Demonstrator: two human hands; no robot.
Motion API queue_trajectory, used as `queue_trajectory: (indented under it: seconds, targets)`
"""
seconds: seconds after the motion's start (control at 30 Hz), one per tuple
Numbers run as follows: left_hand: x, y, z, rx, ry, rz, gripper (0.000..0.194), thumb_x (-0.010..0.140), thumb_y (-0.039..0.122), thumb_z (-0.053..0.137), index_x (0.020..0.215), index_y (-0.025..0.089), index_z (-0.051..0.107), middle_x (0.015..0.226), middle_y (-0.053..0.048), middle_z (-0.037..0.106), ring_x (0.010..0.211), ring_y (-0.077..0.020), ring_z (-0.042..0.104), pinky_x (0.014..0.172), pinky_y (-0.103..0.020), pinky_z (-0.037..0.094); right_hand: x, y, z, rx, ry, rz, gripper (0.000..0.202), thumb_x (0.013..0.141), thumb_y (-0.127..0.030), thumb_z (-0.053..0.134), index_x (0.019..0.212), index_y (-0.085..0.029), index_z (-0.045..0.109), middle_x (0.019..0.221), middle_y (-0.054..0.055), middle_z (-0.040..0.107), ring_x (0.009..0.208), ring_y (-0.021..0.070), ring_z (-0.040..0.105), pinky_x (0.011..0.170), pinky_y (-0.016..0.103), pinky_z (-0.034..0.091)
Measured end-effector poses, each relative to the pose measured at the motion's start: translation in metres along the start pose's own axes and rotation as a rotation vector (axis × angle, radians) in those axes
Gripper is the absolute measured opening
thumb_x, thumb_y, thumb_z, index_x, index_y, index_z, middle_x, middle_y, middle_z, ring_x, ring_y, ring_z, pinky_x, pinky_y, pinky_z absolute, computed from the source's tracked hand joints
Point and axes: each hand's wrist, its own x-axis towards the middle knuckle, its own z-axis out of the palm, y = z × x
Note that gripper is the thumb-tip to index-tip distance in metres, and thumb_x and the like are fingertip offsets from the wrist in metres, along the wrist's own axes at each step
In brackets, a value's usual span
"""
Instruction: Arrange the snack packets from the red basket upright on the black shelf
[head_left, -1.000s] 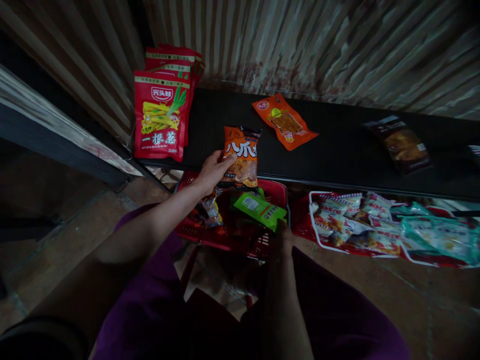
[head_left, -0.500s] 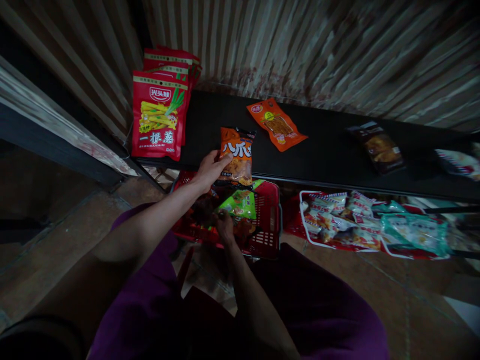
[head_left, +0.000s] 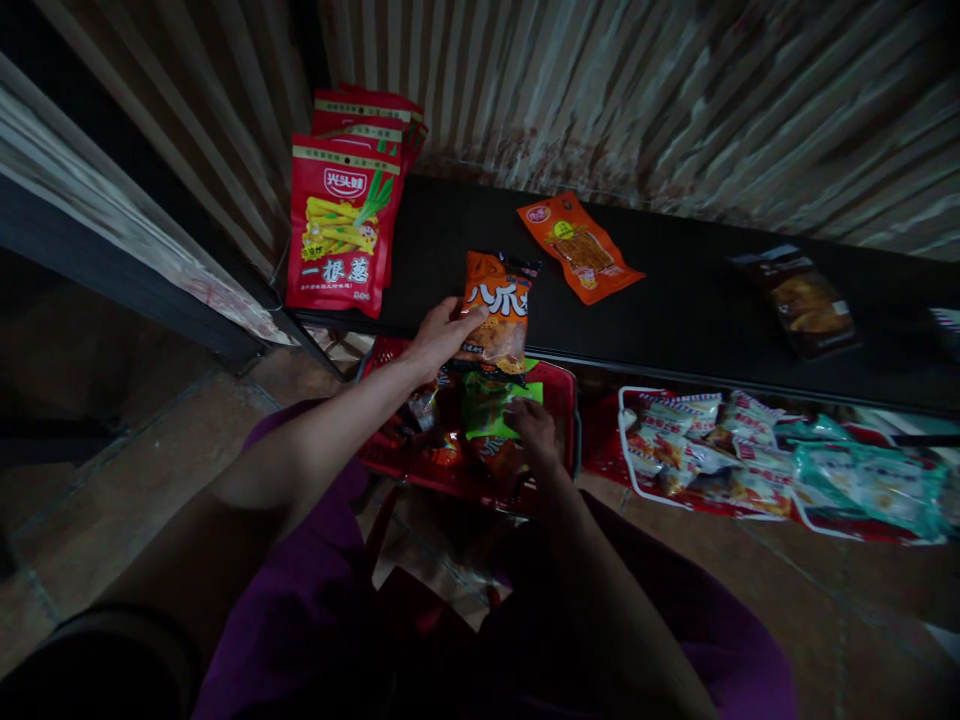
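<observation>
My left hand (head_left: pixel 442 335) is closed on an orange snack bag (head_left: pixel 495 315), thumb across its front, at the front edge of the black shelf (head_left: pixel 457 215). The bag stands upright, its printed face toward me. Lower down, over the red basket (head_left: pixel 566 400), my right hand (head_left: pixel 536 430) has its fingers curled at the right side of a bright green snack bag (head_left: pixel 487 405), seemingly pinching it; the dim light blurs the fingertips. Several other dark and orange packets (head_left: pixel 499 455) lie in that basket, partly hidden.
Red snack pouches (head_left: pixel 341 230) stand stacked at the shelf's left end. An orange flat pouch (head_left: pixel 581 250) and a brown packet (head_left: pixel 806 300) lie farther right. Below, another basket holds white and red packets (head_left: pixel 682 430) and teal packets (head_left: pixel 862 480). A corrugated wall (head_left: pixel 600 90) rises behind.
My right hand has moved from the dark packets in the basket rightward to the green bag. The left hand keeps the orange bag at the shelf edge. The view has shifted slightly left.
</observation>
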Motion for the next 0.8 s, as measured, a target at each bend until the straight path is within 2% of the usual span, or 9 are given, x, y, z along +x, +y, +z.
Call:
queue_trajectory:
  seconds: [0.07, 0.1, 0.17, 0.23, 0.3, 0.4, 0.53, 0.63, 0.8]
  targets:
    - [0.000, -0.001, 0.001, -0.012, 0.004, -0.010, 0.030, 0.078, 0.033, 0.066, 0.103, 0.017, 0.058, 0.102, -0.009, 0.069, 0.089, -0.0229, 0.067, 0.078, -0.037, 0.054, 0.006, -0.032, -0.014, 0.104, -0.012, -0.033, 0.049, 0.068, -0.063, 0.061, 0.088, -0.019, 0.060, 0.082, 0.005, 0.069, 0.073, 0.0158, 0.066, 0.070, 0.030, 0.054]
    - [0.000, -0.001, 0.002, -0.025, -0.001, -0.012, 0.031, 0.079, 0.032, 0.065, 0.104, 0.017, 0.058, 0.104, -0.009, 0.069, 0.089, -0.0229, 0.067, 0.078, -0.037, 0.054, 0.006, -0.049, -0.018, 0.237, -0.049, -0.032, 0.050, 0.067, -0.062, 0.065, 0.090, -0.018, 0.061, 0.086, 0.006, 0.070, 0.078, 0.0174, 0.067, 0.072, 0.032, 0.055]
    - [-0.001, -0.003, 0.006, -0.051, -0.018, 0.002, 0.032, 0.079, 0.030, 0.065, 0.107, 0.017, 0.057, 0.108, -0.010, 0.068, 0.090, -0.0226, 0.066, 0.079, -0.037, 0.054, -0.001, -0.080, -0.022, 0.381, -0.191, 0.021, 0.051, 0.070, -0.065, 0.064, 0.088, -0.017, 0.063, 0.089, 0.009, 0.071, 0.085, 0.0203, 0.068, 0.074, 0.034, 0.056]
    - [-0.002, -0.004, 0.010, -0.061, -0.044, 0.021, 0.032, 0.079, 0.029, 0.065, 0.108, 0.018, 0.057, 0.111, -0.010, 0.067, 0.093, -0.0219, 0.066, 0.083, -0.036, 0.053, -0.014, -0.105, -0.021, 0.387, -0.335, 0.079, 0.049, 0.071, -0.063, 0.065, 0.090, -0.017, 0.064, 0.091, 0.009, 0.071, 0.087, 0.0219, 0.068, 0.073, 0.036, 0.057]
    - [-0.005, -0.004, 0.014, -0.055, -0.071, 0.025, 0.033, 0.079, 0.029, 0.066, 0.109, 0.018, 0.057, 0.112, -0.010, 0.067, 0.095, -0.0214, 0.065, 0.085, -0.036, 0.052, -0.026, -0.121, -0.017, 0.383, -0.413, 0.091, 0.047, 0.073, -0.060, 0.065, 0.094, -0.019, 0.066, 0.095, 0.008, 0.072, 0.091, 0.0228, 0.068, 0.073, 0.037, 0.058]
    - [-0.009, -0.005, 0.017, -0.040, -0.118, 0.032, 0.035, 0.079, 0.027, 0.065, 0.112, 0.017, 0.056, 0.112, -0.011, 0.067, 0.097, -0.0213, 0.065, 0.086, -0.035, 0.051, -0.034, -0.132, -0.013, 0.438, -0.406, 0.030, 0.046, 0.077, -0.061, 0.059, 0.097, -0.020, 0.066, 0.097, 0.007, 0.072, 0.094, 0.0221, 0.067, 0.074, 0.036, 0.057]
    - [-0.013, -0.007, 0.013, -0.041, -0.207, 0.078, 0.038, 0.077, 0.023, 0.065, 0.114, 0.018, 0.056, 0.114, -0.009, 0.065, 0.100, -0.0206, 0.063, 0.089, -0.035, 0.049, -0.031, -0.136, -0.011, 0.454, -0.347, -0.065, 0.037, 0.069, -0.046, 0.073, 0.098, -0.023, 0.066, 0.092, 0.000, 0.072, 0.088, 0.0174, 0.068, 0.074, 0.030, 0.055]
    - [-0.016, -0.007, 0.006, -0.030, -0.286, 0.071, 0.043, 0.076, 0.027, 0.066, 0.117, 0.019, 0.055, 0.115, -0.008, 0.064, 0.100, -0.0218, 0.062, 0.088, -0.037, 0.049, -0.028, -0.134, -0.010, 0.431, -0.357, -0.087, 0.036, 0.066, -0.043, 0.077, 0.095, -0.025, 0.067, 0.087, -0.002, 0.072, 0.083, 0.0157, 0.067, 0.073, 0.028, 0.054]
    - [-0.020, 0.002, -0.004, 0.016, -0.238, 0.052, 0.034, 0.080, 0.028, 0.063, 0.111, 0.015, 0.058, 0.114, -0.010, 0.064, 0.102, -0.0213, 0.060, 0.089, -0.035, 0.047, -0.025, -0.133, -0.004, 0.423, -0.347, -0.111, 0.035, 0.065, -0.044, 0.078, 0.095, -0.027, 0.068, 0.090, -0.003, 0.072, 0.079, 0.0141, 0.066, 0.076, 0.029, 0.053]
